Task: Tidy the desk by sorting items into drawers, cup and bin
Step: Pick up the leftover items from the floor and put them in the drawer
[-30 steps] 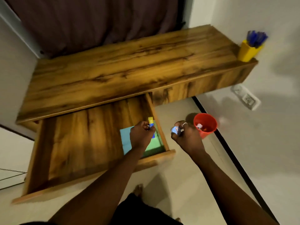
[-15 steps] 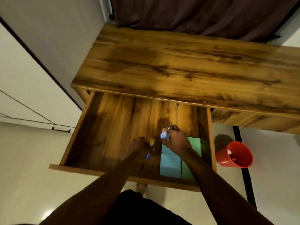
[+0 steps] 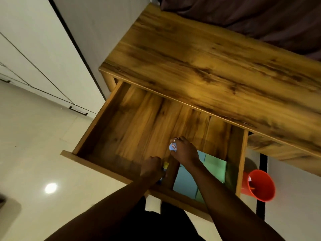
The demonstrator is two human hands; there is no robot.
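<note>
Now, over the open wooden drawer (image 3: 139, 129), the left hand (image 3: 151, 169) grips a yellow-capped blue stick (image 3: 165, 166). The right hand (image 3: 185, 151) pinches a small round blue red-labelled item (image 3: 172, 147) above teal and green paper pads (image 3: 184, 180).

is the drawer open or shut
Open: the drawer is pulled out from under the desk, its floor and green paper showing.
</note>
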